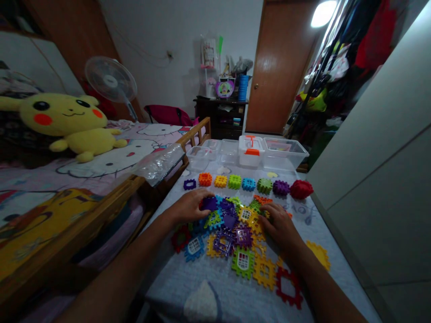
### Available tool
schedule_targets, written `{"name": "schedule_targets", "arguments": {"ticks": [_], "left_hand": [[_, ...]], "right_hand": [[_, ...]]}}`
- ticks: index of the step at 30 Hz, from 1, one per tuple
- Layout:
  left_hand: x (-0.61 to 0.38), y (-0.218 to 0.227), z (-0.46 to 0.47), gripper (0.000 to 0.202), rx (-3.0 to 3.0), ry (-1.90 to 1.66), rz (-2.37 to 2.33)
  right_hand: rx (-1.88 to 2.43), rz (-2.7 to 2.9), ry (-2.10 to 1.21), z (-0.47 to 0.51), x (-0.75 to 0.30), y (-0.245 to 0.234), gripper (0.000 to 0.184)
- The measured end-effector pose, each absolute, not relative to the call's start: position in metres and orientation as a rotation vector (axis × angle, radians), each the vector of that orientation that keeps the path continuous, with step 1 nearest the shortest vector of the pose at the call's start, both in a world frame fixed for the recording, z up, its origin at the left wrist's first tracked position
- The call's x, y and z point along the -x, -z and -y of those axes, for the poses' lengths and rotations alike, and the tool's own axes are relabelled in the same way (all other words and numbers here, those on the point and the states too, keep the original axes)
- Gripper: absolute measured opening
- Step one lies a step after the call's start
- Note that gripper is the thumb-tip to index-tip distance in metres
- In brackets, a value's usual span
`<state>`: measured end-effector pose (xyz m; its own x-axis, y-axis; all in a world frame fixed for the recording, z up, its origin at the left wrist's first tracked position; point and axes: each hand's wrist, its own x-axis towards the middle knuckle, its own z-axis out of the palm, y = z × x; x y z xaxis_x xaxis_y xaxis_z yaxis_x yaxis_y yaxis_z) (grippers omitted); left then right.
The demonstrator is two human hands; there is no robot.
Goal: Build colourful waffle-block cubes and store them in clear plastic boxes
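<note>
A heap of colourful plastic interlocking building tiles lies on the cloth-covered table, with my hands on either side. My left hand has its thumb and fingers around the edge of a dark purple tile at the heap's left. Across from it, my right hand rests with fingers apart against the heap, near a yellow window tile and green and orange pieces; its fingertips are partly hidden. Closer to me lie a blue window tile, a green window tile, a yellow tile and a red frame tile.
Behind the heap runs a row of tile stacks sorted by colour, from a purple tile to a red stack. Clear plastic boxes and a lidded box stand at the far end. A wooden bed rail borders the left side.
</note>
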<state>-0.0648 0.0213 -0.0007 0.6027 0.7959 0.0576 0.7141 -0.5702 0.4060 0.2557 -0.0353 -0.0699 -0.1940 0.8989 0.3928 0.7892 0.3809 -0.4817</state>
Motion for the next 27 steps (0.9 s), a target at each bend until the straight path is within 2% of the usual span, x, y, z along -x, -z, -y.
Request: {"name": "schedule_targets", "arguments": {"ticks": [3,9,15,23,25,27], "left_hand": [[0.069,0.004,-0.019,0.047,-2.510,-0.252,-1.175],[0.043,0.004,-0.001,0.044,-2.624,-0.355,-1.097],[0.009,0.000,0.009,0.045,-2.710,-0.130,-0.952],[-0.003,-0.001,0.002,0.057,-2.692,-0.041,-0.981],[-0.003,0.001,0.000,0.051,-2.687,-0.083,-0.976],[-0.003,0.002,-0.002,0.035,-2.659,-0.126,-0.962]], "right_hand": [[1.454,2.019,-0.227,0.036,-0.256,0.070,0.015],[1.450,2.016,-0.228,0.037,-0.255,0.069,0.016],[1.451,2.003,-0.226,0.036,-0.256,0.071,0.015],[1.460,2.004,-0.241,0.036,-0.257,0.070,0.014],[1.469,2.007,-0.246,0.036,-0.257,0.070,0.015],[1.471,2.011,-0.250,0.036,-0.257,0.070,0.016]]}}
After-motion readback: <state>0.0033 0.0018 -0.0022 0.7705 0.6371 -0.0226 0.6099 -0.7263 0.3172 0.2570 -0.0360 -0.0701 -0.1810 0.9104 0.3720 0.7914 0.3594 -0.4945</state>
